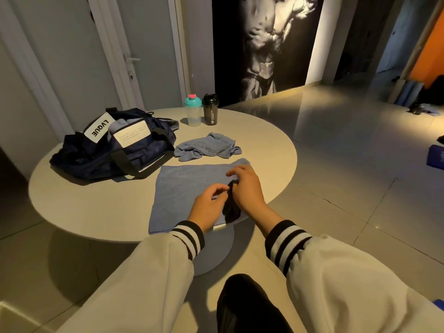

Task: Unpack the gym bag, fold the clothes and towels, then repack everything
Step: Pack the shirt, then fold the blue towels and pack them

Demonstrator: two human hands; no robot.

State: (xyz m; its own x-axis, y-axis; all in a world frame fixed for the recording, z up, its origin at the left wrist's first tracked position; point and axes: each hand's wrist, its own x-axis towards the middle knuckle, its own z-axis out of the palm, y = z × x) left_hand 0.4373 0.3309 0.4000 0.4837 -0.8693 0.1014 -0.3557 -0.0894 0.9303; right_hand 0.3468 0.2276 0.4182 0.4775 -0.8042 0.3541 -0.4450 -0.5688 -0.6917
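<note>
**Reader:** What is on view, and which step of the job is in hand?

**Describer:** A head-worn camera looks down on a round pale table (96, 203). The person's left hand (209, 205) and right hand (247, 188) meet over a flat blue towel (182, 188) spread at the table's near edge. Between them a small dark cloth (231, 210) lies on that towel (too shadowed to name the garment). The left fingers are curled in and seem to pinch its side. The right thumb and forefinger seem closed on its top, with the other fingers loosely bent. The navy gym bag (115, 150) sits slumped and open at the far left. Unpacking looks largely done, and folding appears to be the step in hand.

**Reader:** What does the next move call for?

**Describer:** Probably both hands holding the dark cloth's edges square while it is doubled over, without dragging the towel beneath. After that the towels need folding.

**Reader:** How many of each thing?

**Describer:** One bag, with pale fabric showing in its mouth. Two blue towels, one flat and one crumpled towel (206, 147) just beyond it. One dark cloth. Two shakers standing side by side at the far edge, a teal-lidded bottle (193, 111) and a black bottle (210, 110)
</note>
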